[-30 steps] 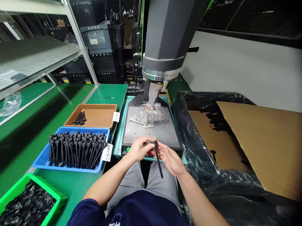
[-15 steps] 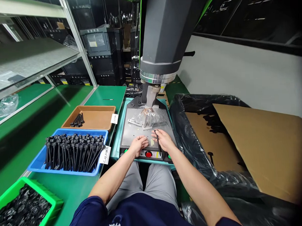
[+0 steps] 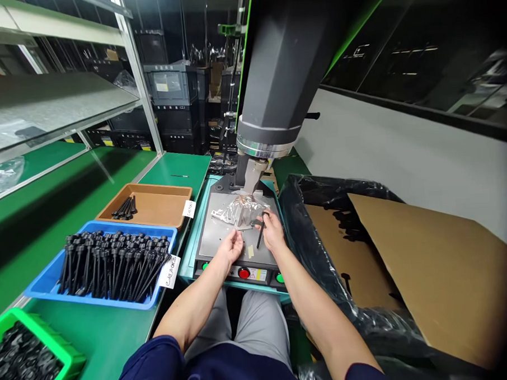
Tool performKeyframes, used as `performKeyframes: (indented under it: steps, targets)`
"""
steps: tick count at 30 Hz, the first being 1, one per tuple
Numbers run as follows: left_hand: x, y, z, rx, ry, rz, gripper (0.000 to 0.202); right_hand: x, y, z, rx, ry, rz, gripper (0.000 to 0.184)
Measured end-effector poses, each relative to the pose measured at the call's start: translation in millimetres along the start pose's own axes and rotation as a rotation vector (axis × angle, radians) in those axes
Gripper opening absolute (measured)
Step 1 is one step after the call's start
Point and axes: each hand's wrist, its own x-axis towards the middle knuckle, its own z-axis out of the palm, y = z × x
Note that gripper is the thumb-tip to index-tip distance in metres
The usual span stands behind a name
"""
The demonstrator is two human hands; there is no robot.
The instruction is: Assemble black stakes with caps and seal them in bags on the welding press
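Note:
My right hand (image 3: 273,232) is closed on a long black bolt-like part (image 3: 261,232), holding it slanted over the grey machine plate (image 3: 216,236), close to the foil-covered fixture (image 3: 240,210) under the press horn (image 3: 251,173). My left hand (image 3: 231,247) rests on the plate beside it, fingers loosely curled and empty, near a small yellowish tag (image 3: 250,251). A red button (image 3: 243,273) and two green buttons (image 3: 205,266) sit along the machine's front edge, just below both hands.
Left on the green bench stand a blue tray (image 3: 47,274) of several black parts, a brown tray (image 3: 159,201) with a few, and a green bin (image 3: 62,369) of black washers. A bag-lined cardboard box (image 3: 408,261) stands at the right. Metal shelving rises on the left.
Both hands rose from my lap to the machine plate. The right hand carried the black part forward toward the fixture; the left let go of it and now rests on the plate.

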Motion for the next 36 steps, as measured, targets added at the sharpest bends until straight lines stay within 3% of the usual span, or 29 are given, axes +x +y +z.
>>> performKeyframes:
  steps: [6,12,18,22,30,36]
  targets:
    - [-21.9,25.1,5.5,0.01,-0.121,0.057,0.012,29.9,-21.5,3.6,0.028,0.016,-0.097,0.048]
    - [-35.7,45.8,23.1,0.114,-0.315,0.201,0.029,13.1,-7.3,16.4,-0.087,-0.023,-0.026,0.043]
    - [-39.9,62.2,48.2,0.24,-0.443,0.293,0.058,5.4,-13.5,36.9,-0.157,-0.08,-0.119,0.04]
    - [-40.7,69.9,61.0,0.307,-0.517,0.315,0.066,9.9,-21.6,44.3,-0.19,-0.075,-0.177,0.039]
    - [-35.5,73.9,68.4,0.319,-0.543,0.324,0.069,32.6,-21.5,45.6,-0.318,0.007,-0.311,0.038]
    - [-33.2,75.0,73.8,0.308,-0.537,0.312,0.068,37.5,-20.2,57.4,-0.218,0.008,-0.262,0.036]
